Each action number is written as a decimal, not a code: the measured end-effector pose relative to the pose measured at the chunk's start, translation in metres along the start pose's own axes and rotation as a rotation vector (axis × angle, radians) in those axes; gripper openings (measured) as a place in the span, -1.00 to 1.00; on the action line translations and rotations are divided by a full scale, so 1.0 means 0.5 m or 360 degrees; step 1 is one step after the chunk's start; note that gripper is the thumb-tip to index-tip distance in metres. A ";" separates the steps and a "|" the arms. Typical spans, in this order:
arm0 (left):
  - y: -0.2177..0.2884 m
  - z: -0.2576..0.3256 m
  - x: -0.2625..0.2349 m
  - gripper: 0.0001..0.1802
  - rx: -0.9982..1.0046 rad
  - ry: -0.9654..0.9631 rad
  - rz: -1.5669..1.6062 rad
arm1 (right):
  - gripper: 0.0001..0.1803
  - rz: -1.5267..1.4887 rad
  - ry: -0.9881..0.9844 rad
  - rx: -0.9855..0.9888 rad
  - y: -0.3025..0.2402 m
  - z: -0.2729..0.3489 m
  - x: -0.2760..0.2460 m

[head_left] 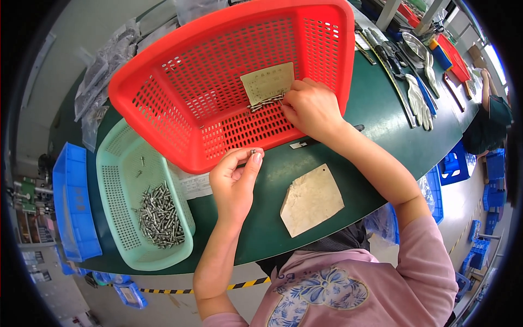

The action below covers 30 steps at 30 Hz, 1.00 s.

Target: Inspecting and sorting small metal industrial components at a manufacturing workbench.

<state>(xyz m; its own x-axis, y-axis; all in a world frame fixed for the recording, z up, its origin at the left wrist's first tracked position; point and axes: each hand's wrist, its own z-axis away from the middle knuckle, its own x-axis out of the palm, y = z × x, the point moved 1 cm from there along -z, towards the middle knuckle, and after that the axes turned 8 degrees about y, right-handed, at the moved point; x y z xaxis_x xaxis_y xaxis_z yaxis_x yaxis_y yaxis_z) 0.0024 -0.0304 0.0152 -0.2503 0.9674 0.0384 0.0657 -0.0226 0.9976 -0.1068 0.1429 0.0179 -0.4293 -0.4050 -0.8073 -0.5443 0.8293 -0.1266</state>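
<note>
My left hand [234,182] is closed in a pinch in front of the red basket's near rim. Between its thumb and forefinger shows the end of a small metal pin [253,152]. Inside the red plastic basket [229,22], my right hand [315,109] is at the right end of a small pile of metal pins [265,103]. Its fingers are curled, and whatever they grip is hidden behind them. A yellowish paper card [268,82] leans upright behind that pile. Many more pins [161,215] lie heaped in the light green basket [111,215] at the left.
A pale, broken-edged board [313,201] lies on the green table [256,240] near the front edge. Blue bins [76,201] stand at the left. White gloves [418,103], a steel ruler [400,92] and other tools lie at the right. Another person [490,117] is at the far right.
</note>
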 end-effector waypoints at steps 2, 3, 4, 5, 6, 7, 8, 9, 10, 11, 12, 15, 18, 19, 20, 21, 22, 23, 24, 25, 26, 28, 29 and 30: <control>0.001 0.004 -0.001 -0.85 -0.0186 -0.0027 0.0164 | -0.88 0.0010 -0.0028 0.0007 -0.003 0.002 -0.006; 0.003 0.007 -0.002 -0.84 -0.0344 -0.0054 0.0242 | -0.89 -0.0192 0.0067 -0.0012 -0.014 0.004 -0.023; 0.003 0.010 -0.003 -0.82 -0.0506 -0.0076 0.0320 | -0.90 -0.0397 0.0155 -0.0031 -0.025 0.009 -0.036; 0.004 0.010 -0.006 -0.82 -0.0514 -0.0065 0.0324 | -0.90 -0.0403 0.0144 -0.0035 -0.039 0.019 -0.050; 0.006 0.012 -0.004 -0.82 -0.0618 -0.0107 0.0428 | -0.89 -0.0630 0.0237 -0.0154 -0.054 0.034 -0.073; 0.008 0.016 -0.001 -0.81 -0.0724 -0.0148 0.0532 | -0.86 -0.0858 0.0330 -0.0268 -0.067 0.048 -0.090; 0.010 0.017 0.001 -0.81 -0.0737 -0.0139 0.0536 | -0.86 -0.0865 0.0315 -0.0265 -0.076 0.058 -0.099; 0.011 0.019 0.001 -0.80 -0.0768 -0.0202 0.0595 | -0.84 -0.0799 0.0389 -0.0305 -0.087 0.068 -0.106; 0.011 0.020 0.001 -0.80 -0.0798 -0.0265 0.0653 | -0.81 -0.0733 0.0462 -0.0343 -0.093 0.075 -0.107; 0.009 0.023 0.000 -0.80 -0.0812 -0.0259 0.0647 | -0.81 -0.0742 0.0455 -0.0333 -0.094 0.078 -0.104; 0.007 0.025 0.001 -0.80 -0.0821 -0.0286 0.0673 | -0.80 -0.0710 0.0493 -0.0371 -0.095 0.080 -0.101; 0.006 0.026 0.005 -0.80 -0.0838 -0.0289 0.0686 | -0.77 -0.0671 0.0563 -0.0439 -0.095 0.089 -0.085; 0.001 0.022 0.007 -0.80 -0.0863 -0.0302 0.0683 | -0.71 -0.0744 0.0497 -0.0424 -0.091 0.092 -0.091; -0.001 0.021 0.007 -0.80 -0.0882 -0.0334 0.0689 | -0.67 -0.0829 0.0400 -0.0375 -0.087 0.092 -0.095; 0.001 0.023 0.009 -0.80 -0.0889 -0.0353 0.0687 | -0.67 -0.0815 0.0402 -0.0361 -0.087 0.089 -0.096; 0.007 0.029 0.012 -0.80 -0.0835 -0.0313 0.0618 | -0.63 -0.0843 0.0308 -0.0315 -0.089 0.085 -0.096; 0.009 0.032 0.015 -0.80 -0.0780 -0.0272 0.0548 | -0.60 -0.0872 0.0214 -0.0268 -0.089 0.084 -0.095; 0.006 0.031 0.015 -0.80 -0.0789 -0.0290 0.0547 | -0.60 -0.0860 0.0214 -0.0252 -0.084 0.084 -0.093; 0.002 0.032 0.007 -0.79 -0.0797 -0.0357 0.0579 | -0.55 -0.0940 0.0191 -0.0323 -0.084 0.084 -0.089; 0.001 0.033 0.002 -0.79 -0.0806 -0.0421 0.0610 | -0.51 -0.1024 0.0168 -0.0395 -0.084 0.086 -0.087; 0.000 0.034 0.003 -0.79 -0.0818 -0.0421 0.0602 | -0.53 -0.1000 0.0160 -0.0389 -0.082 0.086 -0.093; -0.001 0.031 0.008 -0.78 -0.0943 -0.0452 0.0808 | -0.54 -0.0984 0.0198 -0.0394 -0.079 0.090 -0.091; -0.003 0.031 0.006 -0.78 -0.0948 -0.0439 0.0801 | -0.55 -0.0954 0.0238 -0.0403 -0.079 0.091 -0.089; -0.007 0.032 0.007 -0.78 -0.0959 -0.0439 0.0830 | -0.56 -0.0929 0.0254 -0.0405 -0.080 0.091 -0.089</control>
<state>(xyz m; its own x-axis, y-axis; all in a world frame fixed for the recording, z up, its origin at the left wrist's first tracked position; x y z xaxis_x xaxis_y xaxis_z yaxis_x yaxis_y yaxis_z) 0.0167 -0.0231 0.0109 -0.0806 0.8209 0.5653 -0.4392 -0.5384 0.7192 -0.0333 0.1453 0.0327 -0.1028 -0.8294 -0.5492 -0.8654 0.3468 -0.3617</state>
